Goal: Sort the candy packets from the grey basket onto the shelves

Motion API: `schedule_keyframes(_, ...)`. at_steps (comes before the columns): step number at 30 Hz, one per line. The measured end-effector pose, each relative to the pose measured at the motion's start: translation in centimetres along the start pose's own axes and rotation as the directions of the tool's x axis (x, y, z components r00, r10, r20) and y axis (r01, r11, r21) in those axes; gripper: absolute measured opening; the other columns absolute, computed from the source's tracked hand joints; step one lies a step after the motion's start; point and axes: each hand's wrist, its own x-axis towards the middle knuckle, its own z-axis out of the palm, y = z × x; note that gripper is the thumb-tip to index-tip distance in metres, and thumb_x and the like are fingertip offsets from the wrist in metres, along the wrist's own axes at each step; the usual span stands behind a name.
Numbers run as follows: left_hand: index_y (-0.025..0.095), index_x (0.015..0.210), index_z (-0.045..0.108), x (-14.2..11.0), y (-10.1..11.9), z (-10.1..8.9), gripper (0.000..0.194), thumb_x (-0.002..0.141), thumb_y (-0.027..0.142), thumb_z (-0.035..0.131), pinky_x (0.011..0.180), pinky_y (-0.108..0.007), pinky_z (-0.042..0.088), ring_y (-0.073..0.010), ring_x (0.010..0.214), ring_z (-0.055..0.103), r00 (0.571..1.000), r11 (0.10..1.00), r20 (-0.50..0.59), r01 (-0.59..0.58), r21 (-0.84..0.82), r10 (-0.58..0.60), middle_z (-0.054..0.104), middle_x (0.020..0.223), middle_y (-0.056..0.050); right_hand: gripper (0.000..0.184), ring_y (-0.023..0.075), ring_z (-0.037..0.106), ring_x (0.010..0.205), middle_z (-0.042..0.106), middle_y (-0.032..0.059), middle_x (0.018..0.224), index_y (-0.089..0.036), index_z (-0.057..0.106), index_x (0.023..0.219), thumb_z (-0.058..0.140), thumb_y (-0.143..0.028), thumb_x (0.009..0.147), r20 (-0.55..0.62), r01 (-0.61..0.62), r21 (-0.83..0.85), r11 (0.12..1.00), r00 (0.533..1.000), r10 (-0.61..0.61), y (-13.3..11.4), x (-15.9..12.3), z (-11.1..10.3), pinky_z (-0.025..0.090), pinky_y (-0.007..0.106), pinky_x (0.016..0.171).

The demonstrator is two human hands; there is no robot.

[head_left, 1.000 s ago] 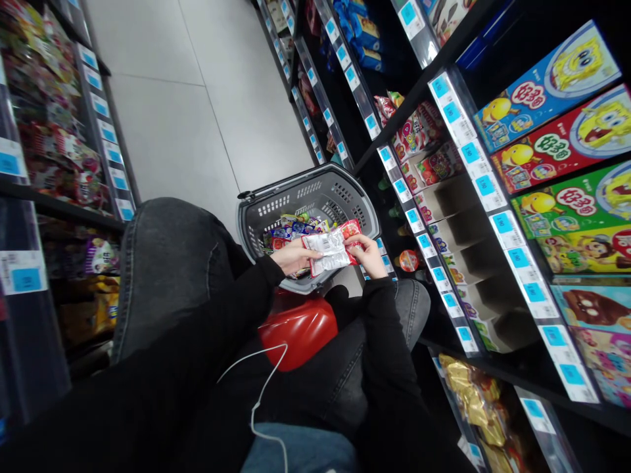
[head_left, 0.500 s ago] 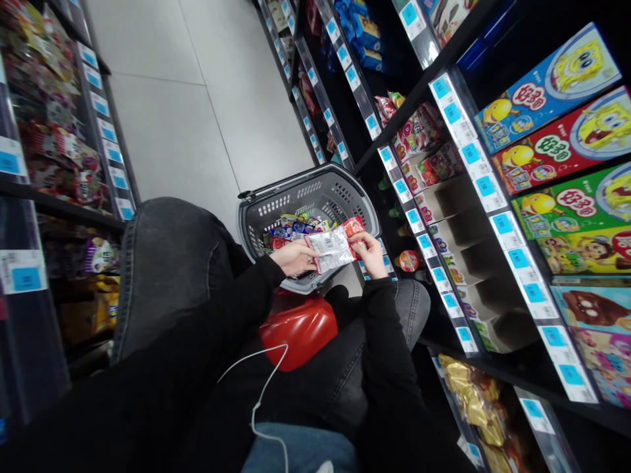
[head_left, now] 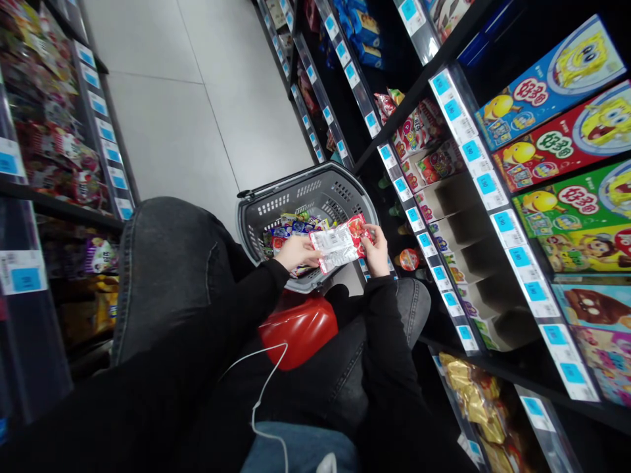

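Between my two hands, a red and silver-white candy packet (head_left: 338,246) is held flat above the near right part of a grey shopping basket (head_left: 290,187). My left hand (head_left: 300,253) pinches the packet's left end. At its right end, the fingers of my right hand (head_left: 375,249) are closed on the red part. Several colourful candy packets (head_left: 290,228) lie in the basket beneath and behind the held one. Part of that pile is hidden by the packet and my left hand.
Shelves with price tags (head_left: 507,230) and cartoon snack boxes (head_left: 557,121) rise close on the right. Bagged sweets (head_left: 64,151) fill shelves at left. A red glossy object (head_left: 298,334) sits between my legs, with a white cable (head_left: 255,410) nearby. Grey floor tiles (head_left: 162,118) stretch ahead.
The packet has shifted slightly to the right and turned a little, showing more of its red end. Both hands have moved a little rightward with it; the basket stays put.
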Motion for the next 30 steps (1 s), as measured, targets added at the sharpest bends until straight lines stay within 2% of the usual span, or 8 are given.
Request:
schedule_keyframes(3, 0.013, 0.062, 0.064, 0.2, 0.0, -0.2, 0.032, 0.039, 0.026, 0.083, 0.054, -0.030, 0.054, -0.0159, 0.050, 0.061, 0.988, 0.992, -0.086, -0.126, 0.000, 0.126, 0.066, 0.057, -0.002, 0.034, 0.0133, 0.055, 0.066, 0.062, 0.0007, 0.084, -0.022, 0.050, 0.105, 0.057, -0.023, 0.072, -0.034, -0.068, 0.097, 0.993, 0.997, 0.072, 0.4, 0.1, 0.1, 0.046, 0.026, 0.063)
schedule_keyframes(6, 0.013, 0.061, 0.063, 0.4, 0.0, -0.4, 0.032, 0.042, 0.030, 0.082, 0.054, -0.029, 0.052, -0.0140, 0.052, 0.059, 0.971, 0.976, -0.111, -0.216, -0.027, 0.211, 0.064, 0.058, -0.001, 0.042, 0.0131, 0.056, 0.065, 0.062, 0.0002, 0.084, -0.022, 0.047, 0.109, 0.060, -0.025, 0.069, -0.019, -0.109, 0.179, 0.978, 0.993, 0.114, 0.4, 0.2, 0.1, 0.047, 0.026, 0.062)
schedule_keyframes(11, 0.013, 0.068, 0.065, 0.6, -0.3, -0.6, 0.035, 0.044, 0.031, 0.082, 0.057, -0.030, 0.050, -0.0153, 0.056, 0.060, 0.972, 0.973, -0.093, -0.223, -0.054, 0.217, 0.066, 0.064, -0.003, 0.033, 0.0152, 0.058, 0.074, 0.064, 0.0037, 0.091, -0.020, 0.054, 0.099, 0.057, -0.039, 0.072, -0.019, -0.169, 0.203, 0.965, 0.984, 0.176, 0.2, 0.4, -0.3, 0.048, 0.028, 0.069)
schedule_keyframes(17, 0.013, 0.067, 0.066, 0.9, -0.7, -0.5, 0.036, 0.042, 0.031, 0.083, 0.061, -0.030, 0.048, -0.0155, 0.059, 0.059, 0.959, 0.964, -0.117, -0.265, -0.028, 0.260, 0.066, 0.065, -0.003, 0.026, 0.0136, 0.054, 0.066, 0.064, 0.0028, 0.079, -0.016, 0.059, 0.086, 0.057, -0.035, 0.068, -0.011, -0.196, 0.075, 0.978, 0.980, 0.198, 0.3, 0.5, -0.4, 0.045, 0.026, 0.064)
schedule_keyframes(21, 0.015, 0.064, 0.065, 1.1, -0.6, -0.9, 0.030, 0.043, 0.029, 0.081, 0.074, -0.035, 0.050, -0.0192, 0.069, 0.062, 0.926, 0.943, -0.174, -0.331, 0.045, 0.334, 0.067, 0.067, -0.003, 0.020, 0.0143, 0.055, 0.070, 0.062, 0.0014, 0.077, -0.018, 0.058, 0.082, 0.056, -0.033, 0.069, 0.006, -0.120, 0.009, 0.993, 0.993, 0.120, -0.1, 0.4, -0.4, 0.046, 0.027, 0.069)
schedule_keyframes(25, 0.016, 0.058, 0.066, 1.4, -0.7, -1.3, 0.014, 0.049, 0.022, 0.075, 0.090, -0.036, 0.047, -0.0251, 0.094, 0.063, 0.851, 0.912, -0.329, -0.379, 0.155, 0.410, 0.069, 0.077, -0.005, 0.017, 0.0198, 0.054, 0.099, 0.058, 0.0055, 0.092, -0.019, 0.063, 0.074, 0.057, -0.034, 0.074, -0.008, 0.075, -0.155, 0.985, 0.997, -0.077, -0.6, 0.3, -0.4, 0.043, 0.033, 0.088)
schedule_keyframes(27, 0.016, 0.058, 0.067, 1.5, -0.8, -1.3, 0.013, 0.048, 0.020, 0.072, 0.090, -0.037, 0.047, -0.0266, 0.100, 0.062, 0.868, 0.934, -0.358, -0.354, 0.042, 0.345, 0.070, 0.087, -0.008, 0.016, 0.0201, 0.051, 0.104, 0.054, 0.0059, 0.096, -0.019, 0.066, 0.073, 0.058, -0.033, 0.073, -0.057, 0.115, -0.232, 0.966, 0.990, -0.131, -0.7, 0.3, -0.3, 0.042, 0.033, 0.091)
schedule_keyframes(30, 0.014, 0.060, 0.067, 1.3, -0.7, -1.0, 0.016, 0.045, 0.018, 0.071, 0.082, -0.039, 0.051, -0.0269, 0.094, 0.063, 0.945, 0.942, -0.256, -0.261, -0.212, 0.204, 0.071, 0.091, -0.010, 0.018, 0.0179, 0.053, 0.091, 0.054, 0.0044, 0.089, -0.019, 0.067, 0.079, 0.055, -0.031, 0.075, -0.035, 0.062, -0.129, 0.990, 0.997, -0.067, -0.5, 0.2, -0.2, 0.045, 0.031, 0.083)
